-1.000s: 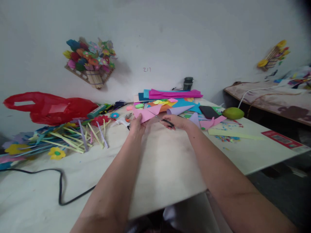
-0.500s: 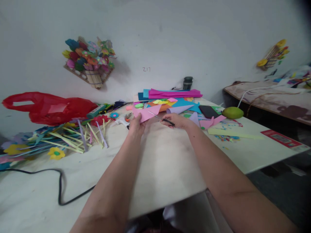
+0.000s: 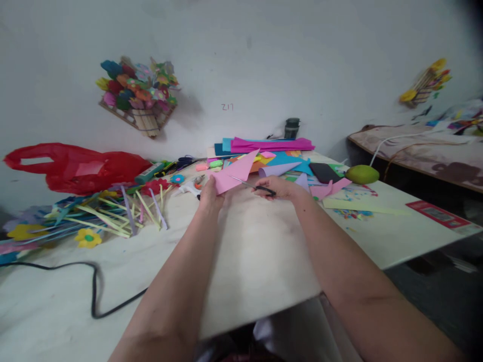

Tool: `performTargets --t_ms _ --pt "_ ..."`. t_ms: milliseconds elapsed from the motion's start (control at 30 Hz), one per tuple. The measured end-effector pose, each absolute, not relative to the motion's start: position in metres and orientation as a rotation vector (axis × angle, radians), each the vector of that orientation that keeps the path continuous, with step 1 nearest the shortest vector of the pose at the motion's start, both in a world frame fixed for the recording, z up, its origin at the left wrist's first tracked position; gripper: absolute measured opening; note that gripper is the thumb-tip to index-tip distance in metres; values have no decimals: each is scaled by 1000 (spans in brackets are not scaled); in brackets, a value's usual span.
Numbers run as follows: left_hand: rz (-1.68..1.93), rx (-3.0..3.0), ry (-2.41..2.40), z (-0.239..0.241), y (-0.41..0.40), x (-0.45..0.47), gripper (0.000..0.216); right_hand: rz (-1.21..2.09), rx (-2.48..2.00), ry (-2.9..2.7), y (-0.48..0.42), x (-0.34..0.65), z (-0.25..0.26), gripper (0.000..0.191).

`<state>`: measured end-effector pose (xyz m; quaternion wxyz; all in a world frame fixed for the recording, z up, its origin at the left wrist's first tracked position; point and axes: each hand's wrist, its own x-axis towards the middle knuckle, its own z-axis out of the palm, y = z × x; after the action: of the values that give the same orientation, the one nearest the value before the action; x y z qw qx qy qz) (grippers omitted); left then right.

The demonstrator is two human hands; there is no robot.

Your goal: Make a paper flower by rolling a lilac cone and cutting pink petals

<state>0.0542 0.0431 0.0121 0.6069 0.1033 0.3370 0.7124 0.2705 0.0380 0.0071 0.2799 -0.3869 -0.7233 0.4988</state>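
Observation:
In the head view, a pink sheet (image 3: 231, 177) of paper or thin foam is pinched at its left edge by my left hand (image 3: 212, 195). It is raised above the table, and its pointed corner reaches up to the right. My right hand (image 3: 274, 188) is closed round the dark handles of a pair of scissors (image 3: 241, 181). Their blades point left and lie against the sheet's right part. Behind the sheet are a purple piece (image 3: 279, 169), a blue piece (image 3: 289, 162) and orange scraps.
To the left lie paper strips (image 3: 109, 213), a yellow flower (image 3: 88, 238), a glue gun (image 3: 188, 188) and a red bag (image 3: 75, 166). Rolled magenta sheets (image 3: 271, 146) lie at the back. A dark phone (image 3: 323, 173) and a green mango-shaped object (image 3: 362, 174) are right. A black cable (image 3: 94, 291) crosses front left.
The pink sheet has tilted, its right corner swinging upward. The scissors have shifted slightly right and down with my right hand. My left hand still holds the sheet.

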Motion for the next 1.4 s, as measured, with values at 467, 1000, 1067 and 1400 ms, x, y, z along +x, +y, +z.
performTargets --t_ms 467,1000,1067,1400 --pt "1606 305 784 10 41 61 9 1288 -1152 -1956 33 266 11 27" --pt "1626 280 752 13 40 60 10 1187 -1153 -1917 34 260 10 24" --pt "1629 276 751 13 39 60 10 1179 -1158 -1907 35 260 9 25" --pt "1694 307 800 4 51 58 5 1195 -1135 -1937 35 263 9 28"
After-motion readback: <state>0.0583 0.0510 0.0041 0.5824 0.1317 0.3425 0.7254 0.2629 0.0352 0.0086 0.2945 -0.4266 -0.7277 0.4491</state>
